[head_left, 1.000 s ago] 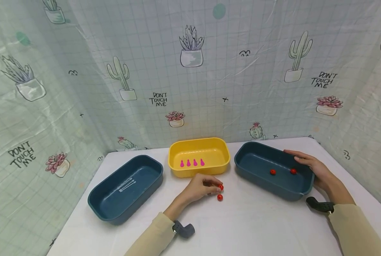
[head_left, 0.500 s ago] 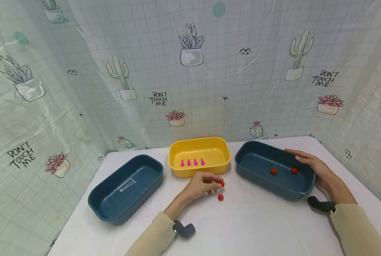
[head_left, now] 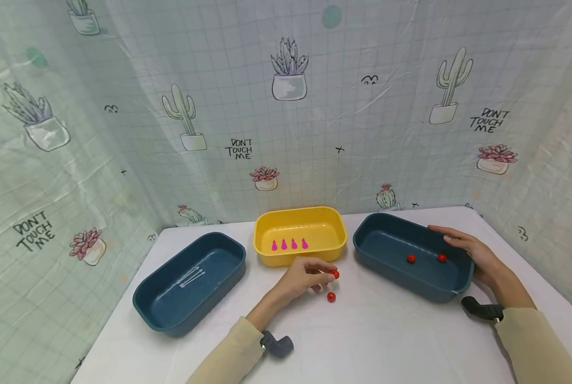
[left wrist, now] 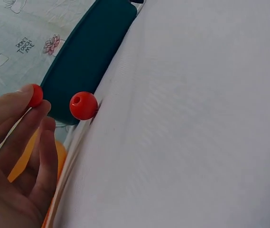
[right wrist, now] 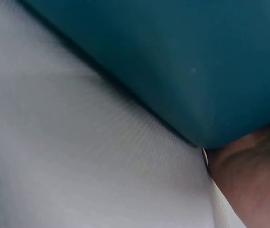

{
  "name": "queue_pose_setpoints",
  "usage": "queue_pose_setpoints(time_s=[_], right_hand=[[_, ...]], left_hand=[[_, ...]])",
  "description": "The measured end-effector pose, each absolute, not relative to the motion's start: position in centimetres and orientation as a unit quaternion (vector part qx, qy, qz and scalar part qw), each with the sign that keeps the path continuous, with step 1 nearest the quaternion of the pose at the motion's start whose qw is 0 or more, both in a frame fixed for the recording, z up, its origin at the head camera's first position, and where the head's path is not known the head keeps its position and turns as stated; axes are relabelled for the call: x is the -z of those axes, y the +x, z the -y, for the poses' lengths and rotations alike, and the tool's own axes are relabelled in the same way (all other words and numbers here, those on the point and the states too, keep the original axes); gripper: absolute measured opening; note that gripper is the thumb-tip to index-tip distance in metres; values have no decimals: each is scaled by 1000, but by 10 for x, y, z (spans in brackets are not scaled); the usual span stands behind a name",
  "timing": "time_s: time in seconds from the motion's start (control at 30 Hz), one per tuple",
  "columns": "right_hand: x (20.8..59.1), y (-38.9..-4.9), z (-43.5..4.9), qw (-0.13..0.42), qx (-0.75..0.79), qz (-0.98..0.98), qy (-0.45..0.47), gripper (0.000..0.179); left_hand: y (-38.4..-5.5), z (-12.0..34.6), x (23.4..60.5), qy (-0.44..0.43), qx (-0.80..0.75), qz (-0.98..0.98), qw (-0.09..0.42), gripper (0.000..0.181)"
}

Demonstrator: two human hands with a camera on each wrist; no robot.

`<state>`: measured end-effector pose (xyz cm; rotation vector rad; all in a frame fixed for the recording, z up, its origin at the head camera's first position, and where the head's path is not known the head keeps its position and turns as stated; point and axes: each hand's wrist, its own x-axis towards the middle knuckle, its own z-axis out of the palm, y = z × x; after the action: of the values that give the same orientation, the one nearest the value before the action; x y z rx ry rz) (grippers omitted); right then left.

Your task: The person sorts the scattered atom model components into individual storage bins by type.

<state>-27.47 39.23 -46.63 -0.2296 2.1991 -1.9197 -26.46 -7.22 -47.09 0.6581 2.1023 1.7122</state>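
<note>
My left hand [head_left: 299,278] pinches a red bead [head_left: 335,274] between thumb and finger, raised a little over the table. The left wrist view shows that bead [left wrist: 37,96] at the fingertips, the other fingers loosely bent. Another red bead [left wrist: 83,105], its hole visible, lies on the table just below the hand. At the right, a dark blue bin [head_left: 396,271] contains two red beads [head_left: 411,258]. My right hand [head_left: 485,264] holds that bin's right end, thumb over the rim; the outer fingers are partly hidden. The right wrist view shows only part of this hand [right wrist: 253,178] against the bin wall.
A yellow bin [head_left: 315,256] with several pink pear-shaped pieces [head_left: 284,244] stands at the back, behind my left hand. Another dark blue bin [head_left: 171,325], at the left, holds several thin white sticks [head_left: 190,277]. A patterned curtain [head_left: 315,160] encloses the white table [head_left: 363,346].
My left hand has lifted its pinched red bead slightly, away from the bead on the table. My right hand stays at the right bin.
</note>
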Motion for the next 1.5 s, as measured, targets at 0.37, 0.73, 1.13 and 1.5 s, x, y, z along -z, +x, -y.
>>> queue_pose_setpoints(time_s=[0.37, 0.73, 1.13, 1.5], right_hand=[[467, -274, -394, 109, 650, -749, -75, 50], [466, -272, -395, 108, 667, -733, -79, 50], [465, -274, -395, 109, 663, -737, -81, 50], [465, -275, -394, 106, 651, -747, -86, 50]], left_hand=[[-268, 57, 454, 235, -597, -748, 167, 27], [-275, 30, 434, 267, -597, -740, 160, 29], [-284, -2, 418, 281, -601, -734, 146, 23], [-288, -18, 411, 278, -616, -721, 155, 22]])
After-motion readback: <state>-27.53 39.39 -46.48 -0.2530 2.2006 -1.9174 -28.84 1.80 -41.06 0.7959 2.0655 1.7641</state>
